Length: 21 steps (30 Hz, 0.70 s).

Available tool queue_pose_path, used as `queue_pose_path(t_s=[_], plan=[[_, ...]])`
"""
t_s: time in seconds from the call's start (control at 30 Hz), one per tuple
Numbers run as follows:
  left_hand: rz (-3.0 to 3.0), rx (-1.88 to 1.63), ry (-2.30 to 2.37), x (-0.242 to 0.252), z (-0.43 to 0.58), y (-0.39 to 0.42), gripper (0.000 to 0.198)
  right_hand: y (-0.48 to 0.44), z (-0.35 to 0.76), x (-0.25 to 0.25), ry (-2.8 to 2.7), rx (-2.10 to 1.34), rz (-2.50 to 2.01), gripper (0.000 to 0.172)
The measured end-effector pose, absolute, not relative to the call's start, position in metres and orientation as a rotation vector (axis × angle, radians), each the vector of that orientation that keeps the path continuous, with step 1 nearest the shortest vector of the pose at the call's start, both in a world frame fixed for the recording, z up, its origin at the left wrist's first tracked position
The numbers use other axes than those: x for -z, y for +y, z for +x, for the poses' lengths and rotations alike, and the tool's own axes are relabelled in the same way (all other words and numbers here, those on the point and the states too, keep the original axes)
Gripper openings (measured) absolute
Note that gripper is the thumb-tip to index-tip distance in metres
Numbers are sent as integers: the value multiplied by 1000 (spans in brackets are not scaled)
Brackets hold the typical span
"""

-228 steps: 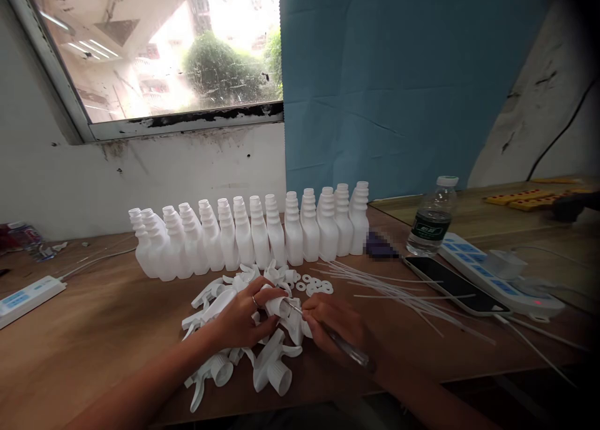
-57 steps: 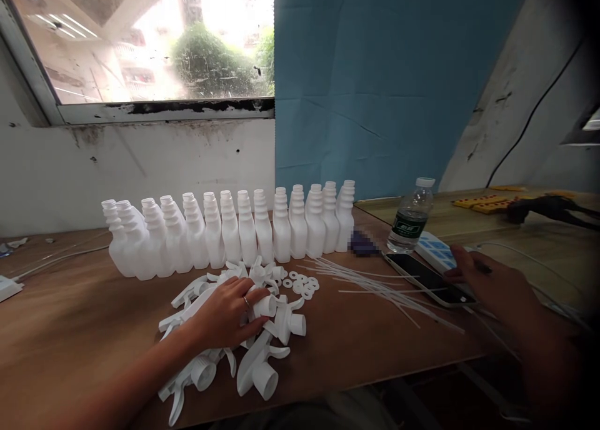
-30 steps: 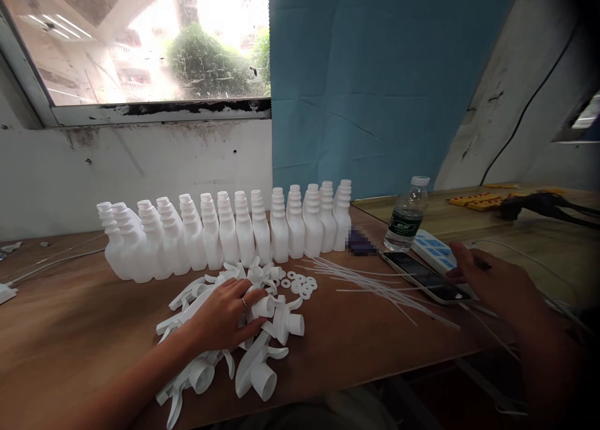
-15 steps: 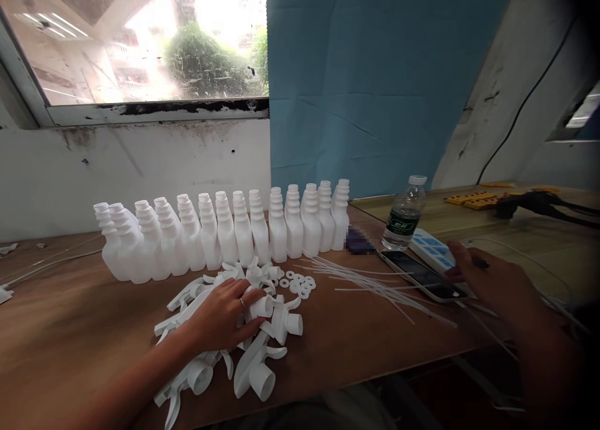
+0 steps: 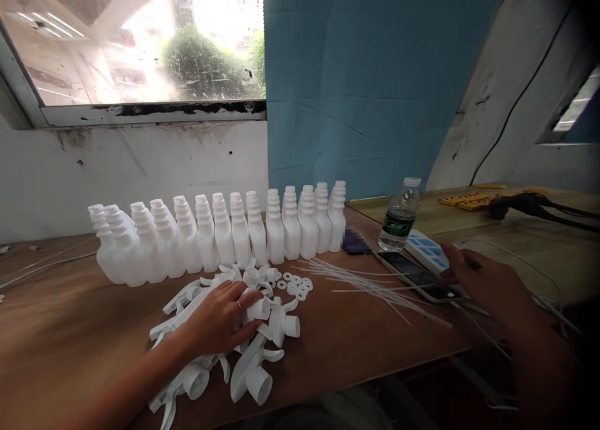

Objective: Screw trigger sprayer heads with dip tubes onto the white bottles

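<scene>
My left hand (image 5: pixel 222 317) lies over a pile of white trigger spray heads, fingers and thumb curled round one trigger spray head (image 5: pixel 259 309). Other trigger spray heads (image 5: pixel 253 374) lie loose around it, their collars facing various ways. Beyond the pile, white plastic bottles (image 5: pixel 225 236) stand upright in a row with uncapped necks. Small white ring washers (image 5: pixel 293 285) lie beside the pile, and thin white tubes (image 5: pixel 360 283) are spread to their right. My right hand (image 5: pixel 478 280) is above the phone's right end, fingers closed; a small dark bit shows at it, too unclear to name.
A smartphone (image 5: pixel 412 275) and a white-and-blue power strip (image 5: pixel 426 250) lie at the right, near a water bottle (image 5: pixel 398 220). Cables run along the right side. Yellow objects (image 5: pixel 469 201) and a black cable bundle (image 5: pixel 501 206) lie farther back. The table's front edge (image 5: pixel 375 372) is close.
The whole view has shifted slightly, with things appearing a little farther left. Both hands keep nearly the same pose and place relative to the table.
</scene>
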State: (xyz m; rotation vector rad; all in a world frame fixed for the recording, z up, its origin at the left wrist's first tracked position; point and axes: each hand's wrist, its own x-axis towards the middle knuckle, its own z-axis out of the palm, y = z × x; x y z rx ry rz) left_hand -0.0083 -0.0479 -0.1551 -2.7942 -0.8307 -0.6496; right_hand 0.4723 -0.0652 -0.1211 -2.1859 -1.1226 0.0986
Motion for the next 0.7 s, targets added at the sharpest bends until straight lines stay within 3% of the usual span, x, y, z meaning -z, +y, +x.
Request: queue_pose_path(t_s=[0.53,0.7], plan=[[-2781,686,-801,152,-7,-50,30,-63,466,130,-1102,-241,-2005,47],[-2778,677,-811,154,-8,-50,31,-65,462,128,-1140,-119,-2037,47]])
